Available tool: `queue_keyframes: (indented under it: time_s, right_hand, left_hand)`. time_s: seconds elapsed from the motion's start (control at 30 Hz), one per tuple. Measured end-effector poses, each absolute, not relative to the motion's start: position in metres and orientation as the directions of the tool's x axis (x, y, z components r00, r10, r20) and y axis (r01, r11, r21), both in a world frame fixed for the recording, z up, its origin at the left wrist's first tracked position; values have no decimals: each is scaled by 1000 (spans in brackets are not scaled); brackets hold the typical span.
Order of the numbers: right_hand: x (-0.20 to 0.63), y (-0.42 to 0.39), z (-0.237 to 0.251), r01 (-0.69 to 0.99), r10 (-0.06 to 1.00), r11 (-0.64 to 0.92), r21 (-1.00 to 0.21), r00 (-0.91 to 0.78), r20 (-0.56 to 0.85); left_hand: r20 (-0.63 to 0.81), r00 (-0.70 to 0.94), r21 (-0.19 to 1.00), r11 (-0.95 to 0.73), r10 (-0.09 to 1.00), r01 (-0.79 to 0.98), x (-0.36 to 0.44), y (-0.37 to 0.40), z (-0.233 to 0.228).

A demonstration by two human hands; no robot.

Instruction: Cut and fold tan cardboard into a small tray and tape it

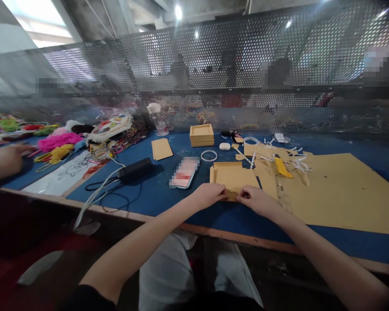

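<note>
Both hands pinch the near edge of a brown card (235,178) lying on the bench (168,194): left hand (209,194) and right hand (257,201) grip it together. An uneven pull could tear or crease it; the phone (184,172) lies just left.

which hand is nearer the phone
Left. The left hand sits just right of the phone, with a small gap of blue table between. The right hand is farther right, beyond the brown card piece.
</note>
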State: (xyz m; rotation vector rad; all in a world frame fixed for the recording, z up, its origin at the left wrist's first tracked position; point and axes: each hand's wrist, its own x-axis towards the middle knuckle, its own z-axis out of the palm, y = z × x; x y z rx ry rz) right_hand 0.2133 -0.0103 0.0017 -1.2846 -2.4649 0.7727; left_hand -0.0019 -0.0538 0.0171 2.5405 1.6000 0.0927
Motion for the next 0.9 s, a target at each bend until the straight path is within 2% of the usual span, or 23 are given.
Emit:
queue_keyframes:
  time_s: [0.23,0.37,0.5,0.6,0.8,0.9]
  right_hand:
    - [213,-13,6,695,816,470,-544,-577,-32]
    - [216,-14,8,711,845,405,-574,-531,-62]
    - [223,-11,8,687,848,349,-637,-520,-96]
    - [230,-7,11,665,838,321,-675,-531,-125]
    - [237,-4,21,656,818,264,-707,-540,-196]
    - [236,-5,22,681,826,268,-682,-527,-202]
  left_hand:
    - [55,422,59,-425,905,903,-2,-65,9]
    - [101,455,22,-459,885,888,-1,-69,11]
    - [104,641,-84,-635,761,768,-7,-64,10]
    - [56,755,-115,-747,653,655,-11,-57,10]
    - [78,850,-181,-831,521,526,-14,-48,17]
    - [97,867,-137,-857,488,498,-19,-42,18]
